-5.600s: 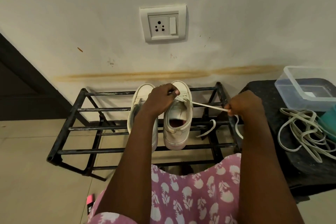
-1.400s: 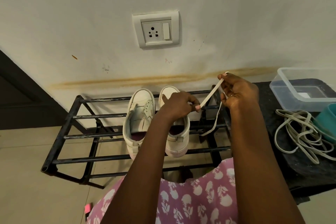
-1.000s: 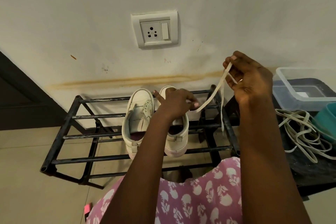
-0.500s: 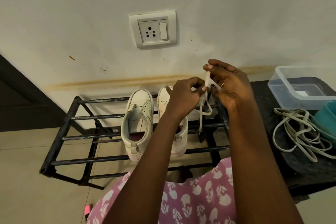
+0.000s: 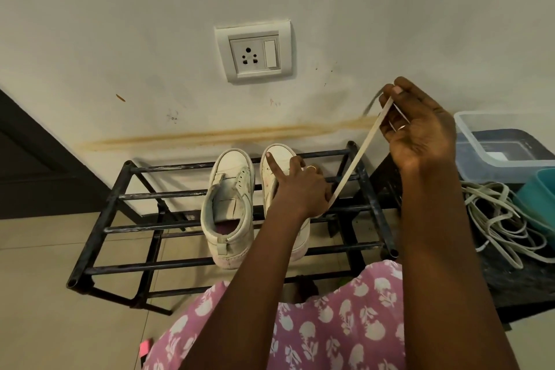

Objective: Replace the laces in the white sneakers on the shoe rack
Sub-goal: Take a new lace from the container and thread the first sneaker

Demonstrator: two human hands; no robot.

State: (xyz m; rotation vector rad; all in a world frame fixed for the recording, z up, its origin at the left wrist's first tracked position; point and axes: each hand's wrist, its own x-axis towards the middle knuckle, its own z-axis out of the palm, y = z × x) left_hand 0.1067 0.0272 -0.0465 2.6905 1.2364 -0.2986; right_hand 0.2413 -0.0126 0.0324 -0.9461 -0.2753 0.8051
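Two white sneakers stand side by side on a black metal shoe rack (image 5: 108, 210). The left sneaker (image 5: 229, 204) has bare eyelets and no lace. My left hand (image 5: 300, 186) rests on the right sneaker (image 5: 279, 159), index finger stretched toward its toe, and covers most of it. A flat white lace (image 5: 354, 165) runs taut from under that hand up to the right. My right hand (image 5: 417, 126) is raised near the wall and pinches the lace's upper end between thumb and fingertips.
A pile of loose white laces (image 5: 504, 219) lies on a dark surface (image 5: 528, 282) at the right, beside a clear plastic box (image 5: 504, 144) and a teal container (image 5: 537, 198). A wall socket (image 5: 255, 52) sits above the rack. Tiled floor spreads to the left.
My right hand has swung up and to the right from beside the left hand, drawing the lace out taut. My left hand has settled lower onto the right sneaker.
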